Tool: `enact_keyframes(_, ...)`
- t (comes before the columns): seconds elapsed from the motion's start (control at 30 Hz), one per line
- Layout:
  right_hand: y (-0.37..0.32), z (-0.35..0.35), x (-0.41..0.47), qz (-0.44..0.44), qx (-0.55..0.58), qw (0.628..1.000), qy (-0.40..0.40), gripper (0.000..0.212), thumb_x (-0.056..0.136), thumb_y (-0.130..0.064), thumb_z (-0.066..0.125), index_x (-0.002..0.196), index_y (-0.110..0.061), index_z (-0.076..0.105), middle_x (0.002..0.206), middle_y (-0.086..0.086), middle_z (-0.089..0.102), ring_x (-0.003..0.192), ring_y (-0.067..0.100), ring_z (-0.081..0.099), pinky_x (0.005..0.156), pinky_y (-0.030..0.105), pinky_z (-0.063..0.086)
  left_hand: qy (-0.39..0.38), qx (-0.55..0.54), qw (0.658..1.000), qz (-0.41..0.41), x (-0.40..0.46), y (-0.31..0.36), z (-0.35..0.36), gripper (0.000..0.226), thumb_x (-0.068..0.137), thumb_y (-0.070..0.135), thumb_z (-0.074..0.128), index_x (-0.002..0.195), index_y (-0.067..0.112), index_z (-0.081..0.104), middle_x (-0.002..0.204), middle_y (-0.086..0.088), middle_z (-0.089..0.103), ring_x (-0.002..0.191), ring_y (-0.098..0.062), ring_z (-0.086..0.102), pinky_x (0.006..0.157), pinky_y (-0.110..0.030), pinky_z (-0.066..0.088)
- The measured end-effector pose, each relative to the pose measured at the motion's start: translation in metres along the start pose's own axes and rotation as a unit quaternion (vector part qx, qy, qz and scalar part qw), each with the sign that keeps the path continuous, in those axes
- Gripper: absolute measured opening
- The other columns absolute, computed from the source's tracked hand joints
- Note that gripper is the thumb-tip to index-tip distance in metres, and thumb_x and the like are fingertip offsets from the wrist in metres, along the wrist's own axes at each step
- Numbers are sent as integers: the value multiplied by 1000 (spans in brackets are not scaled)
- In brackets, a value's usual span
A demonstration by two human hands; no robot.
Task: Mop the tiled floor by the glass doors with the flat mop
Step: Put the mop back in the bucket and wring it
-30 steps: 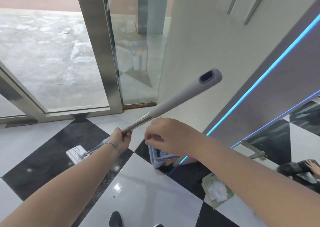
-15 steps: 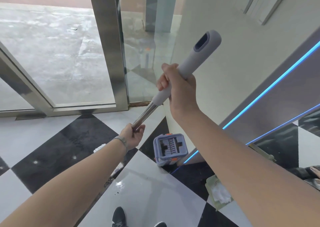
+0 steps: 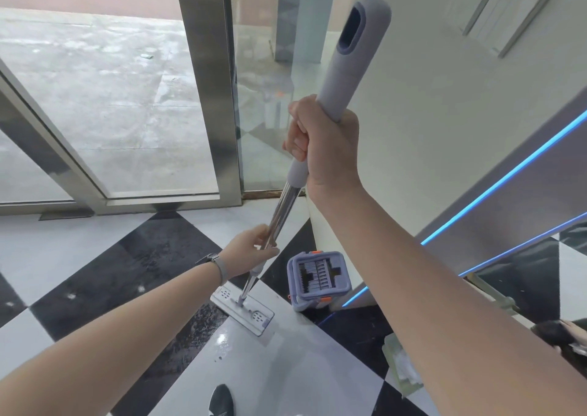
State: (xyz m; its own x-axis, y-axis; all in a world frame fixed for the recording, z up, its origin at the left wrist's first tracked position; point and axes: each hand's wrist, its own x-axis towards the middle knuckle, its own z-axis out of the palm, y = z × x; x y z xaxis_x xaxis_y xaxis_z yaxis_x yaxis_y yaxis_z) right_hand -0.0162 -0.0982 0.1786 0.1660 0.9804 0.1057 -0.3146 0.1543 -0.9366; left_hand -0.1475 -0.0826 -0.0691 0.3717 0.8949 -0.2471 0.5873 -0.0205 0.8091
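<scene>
Right hand (image 3: 327, 149) clamps the grip, left hand (image 3: 251, 247) pinches the slick steel below; the mop (image 3: 243, 309) seems light, stiff.

Both forearms are bare, with no sleeves showing. The left hand (image 3: 251, 248) has a grey band with a dark clasp around the wrist. The right hand (image 3: 327, 149) wears nothing. Below the grey band, at the bottom edge of the view, is the toe of a dark shoe (image 3: 221, 400) with pale markings.
</scene>
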Motion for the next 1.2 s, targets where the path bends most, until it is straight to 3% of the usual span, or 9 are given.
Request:
enact_keyframes(0.07, 0, -2, -1, 1, 3, 1000, 0, 32, 75, 1, 55, 50, -12, 39, 45, 0, 29, 43, 15, 21, 48, 28, 18, -5, 44, 999, -4, 6, 12, 3, 12, 88, 37, 66, 91, 26, 62, 95, 3, 70, 93, -17, 64, 87, -33, 51)
enact_keyframes(0.17, -2, -8, -4, -3, 5, 1000, 2, 35, 75, 0, 55, 47, -13, 39, 44, 0, 30, 42, 15, 22, 47, 25, 20, -17, 109, 994, 0, 11, 19, 6, 21, 92, 36, 62, 93, 15, 66, 95, -3, 71, 90, -22, 65, 85, -36, 53)
enact_keyframes(0.27, -5, -18, -8, -2, 13, 1000, 7, 37, 72, -2, 54, 42, -18, 39, 44, 0, 30, 41, 15, 23, 45, 23, 22, -28, 109, 994, -4, 9, 19, 11, 20, 92, 31, 61, 94, 13, 68, 96, -4, 73, 90, -23, 67, 86, -39, 54)
enact_keyframes(0.4, -5, -30, -18, -1, 31, 1000, 2, 29, 73, -1, 55, 50, -12, 39, 46, 1, 29, 42, 14, 23, 43, 21, 23, -33, 99, 994, -16, 3, 17, 20, 15, 90, 29, 61, 91, 14, 67, 95, -5, 74, 92, -23, 69, 88, -43, 54)
enact_keyframes(0.5, -5, -42, -28, -11, 43, 999, -6, 33, 76, 2, 54, 50, -12, 39, 45, 0, 31, 41, 13, 25, 43, 20, 24, -36, 110, 993, -12, -4, 20, 29, 9, 90, 27, 60, 85, 21, 65, 95, -3, 74, 93, -22, 68, 89, -44, 53)
enact_keyframes(0.63, -10, -49, -36, -14, 38, 999, -3, 42, 79, 5, 54, 46, -15, 38, 45, 0, 30, 42, 14, 24, 43, 21, 24, -30, 112, 993, -9, -13, 31, 37, 19, 91, 27, 58, 74, 34, 57, 95, 0, 74, 92, -20, 68, 89, -44, 53)
enact_keyframes(0.97, -17, -66, -45, -14, 38, 999, -4, 39, 81, 6, 54, 50, -12, 39, 46, 1, 31, 43, 14, 24, 43, 20, 26, -31, 123, 992, -11, -16, 43, 55, 19, 90, 28, 58, 73, 34, 56, 94, 0, 75, 88, -20, 68, 86, -42, 55)
enact_keyframes(1.2, -18, -73, -54, -16, 32, 999, 7, 25, 72, -1, 54, 53, -11, 42, 46, 1, 32, 43, 13, 25, 43, 21, 25, -28, 125, 992, -15, -18, 43, 63, 11, 90, 27, 59, 79, 26, 63, 93, -2, 75, 88, -21, 68, 87, -43, 54)
